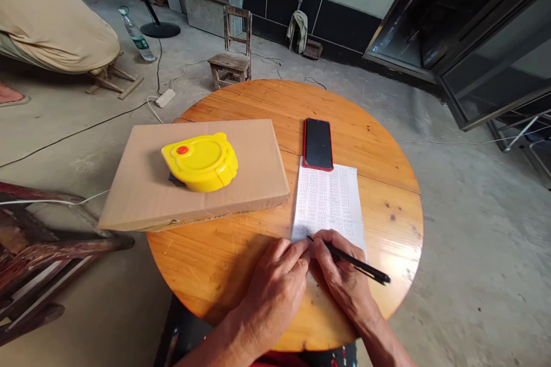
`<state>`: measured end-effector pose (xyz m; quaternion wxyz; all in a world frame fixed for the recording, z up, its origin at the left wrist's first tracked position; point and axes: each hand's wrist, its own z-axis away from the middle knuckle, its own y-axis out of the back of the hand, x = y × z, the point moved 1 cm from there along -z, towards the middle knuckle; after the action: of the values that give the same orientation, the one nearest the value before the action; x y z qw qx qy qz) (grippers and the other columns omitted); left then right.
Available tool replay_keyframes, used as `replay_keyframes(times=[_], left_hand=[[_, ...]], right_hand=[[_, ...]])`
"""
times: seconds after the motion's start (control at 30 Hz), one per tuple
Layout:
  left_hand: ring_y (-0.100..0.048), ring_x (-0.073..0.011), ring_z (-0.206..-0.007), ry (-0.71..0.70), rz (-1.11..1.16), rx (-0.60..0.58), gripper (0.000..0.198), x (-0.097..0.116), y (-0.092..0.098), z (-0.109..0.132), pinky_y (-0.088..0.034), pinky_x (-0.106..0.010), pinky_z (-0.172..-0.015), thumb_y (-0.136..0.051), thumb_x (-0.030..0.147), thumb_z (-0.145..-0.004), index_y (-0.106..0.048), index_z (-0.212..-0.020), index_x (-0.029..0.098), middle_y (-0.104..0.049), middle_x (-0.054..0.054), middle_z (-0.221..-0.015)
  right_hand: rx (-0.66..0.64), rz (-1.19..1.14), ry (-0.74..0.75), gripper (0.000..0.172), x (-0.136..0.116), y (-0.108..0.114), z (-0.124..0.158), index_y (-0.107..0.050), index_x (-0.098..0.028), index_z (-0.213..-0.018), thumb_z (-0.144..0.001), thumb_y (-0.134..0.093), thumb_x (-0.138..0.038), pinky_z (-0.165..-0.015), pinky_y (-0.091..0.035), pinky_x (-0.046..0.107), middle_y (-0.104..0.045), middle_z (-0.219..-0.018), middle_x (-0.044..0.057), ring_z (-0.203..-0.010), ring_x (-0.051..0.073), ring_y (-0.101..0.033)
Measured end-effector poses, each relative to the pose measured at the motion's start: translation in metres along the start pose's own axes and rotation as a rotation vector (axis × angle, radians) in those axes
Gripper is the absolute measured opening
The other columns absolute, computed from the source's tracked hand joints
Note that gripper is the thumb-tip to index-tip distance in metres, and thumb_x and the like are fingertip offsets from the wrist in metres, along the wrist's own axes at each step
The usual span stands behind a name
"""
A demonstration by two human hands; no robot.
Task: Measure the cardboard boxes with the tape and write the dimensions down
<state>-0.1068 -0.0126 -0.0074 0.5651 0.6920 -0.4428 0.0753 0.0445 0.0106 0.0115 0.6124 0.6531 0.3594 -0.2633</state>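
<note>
Paper (329, 200) lies on the worktop (387, 195), long axis running away, just beyond the left hand (279, 284) and right hand (346, 278). Right fingers close round a pen (359, 264), tip pointing left at the paper's near end; left fingers curl beside it, hold unclear.

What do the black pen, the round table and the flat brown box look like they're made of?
Black pen: probably plastic, given its smooth dark barrel, though coated metal is possible.
Round table: wood, apparently varnished; it shows grain, dark knots and a bright reflection near its right edge.
Flat brown box: most likely cardboard, matte, with plain tan faces and a slightly frayed front edge.
</note>
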Motion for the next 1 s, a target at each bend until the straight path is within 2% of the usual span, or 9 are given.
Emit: replay_keyframes(times=[0.17, 0.37, 0.73, 1.0], left_hand=[[-0.059, -0.0226, -0.100, -0.009, -0.018, 0.002, 0.033, -0.0002, 0.0004, -0.0001, -0.057, -0.041, -0.088, -0.045, -0.002, -0.086, -0.061, -0.111, 0.012, -0.065, -0.010, -0.120], [-0.060, -0.0226, -0.100, -0.028, -0.032, 0.019, 0.024, 0.0003, -0.0009, 0.0008, -0.058, -0.040, -0.086, -0.045, 0.001, -0.088, -0.064, -0.096, 0.013, -0.067, -0.010, -0.114], [-0.060, -0.0223, -0.098, -0.008, 0.012, 0.027, 0.033, 0.0008, -0.0003, -0.0017, -0.058, -0.039, -0.086, -0.045, 0.000, -0.088, -0.062, -0.114, 0.011, -0.067, -0.011, -0.116], [-0.060, -0.0215, -0.098, -0.002, 0.021, 0.020, 0.034, 0.0007, 0.0011, -0.0021, -0.058, -0.038, -0.087, -0.044, 0.001, -0.089, -0.061, -0.115, 0.012, -0.067, -0.010, -0.117]], right_hand=[[0.019, -0.043, -0.037, 0.021, 0.0015, 0.0017, 0.0017, -0.063, -0.019, -0.080, -0.095, -0.052, -0.029, -0.055, -0.042, 0.021, -0.060, -0.066, -0.003, -0.057, 0.011, -0.052], [0.095, -0.074, -0.087, 0.023, 0.0023, 0.0016, 0.0031, -0.064, -0.019, -0.079, -0.093, -0.052, -0.032, -0.052, -0.042, 0.022, -0.058, -0.063, -0.003, -0.055, 0.012, -0.050], [0.061, -0.027, -0.073, 0.020, -0.0001, 0.0010, 0.0010, -0.064, -0.019, -0.080, -0.094, -0.053, -0.029, -0.053, -0.041, 0.022, -0.059, -0.065, -0.003, -0.055, 0.011, -0.051], [0.057, -0.002, -0.055, 0.021, -0.0020, 0.0011, 0.0001, -0.064, -0.019, -0.079, -0.094, -0.052, -0.028, -0.054, -0.042, 0.023, -0.060, -0.066, -0.002, -0.056, 0.012, -0.052]])
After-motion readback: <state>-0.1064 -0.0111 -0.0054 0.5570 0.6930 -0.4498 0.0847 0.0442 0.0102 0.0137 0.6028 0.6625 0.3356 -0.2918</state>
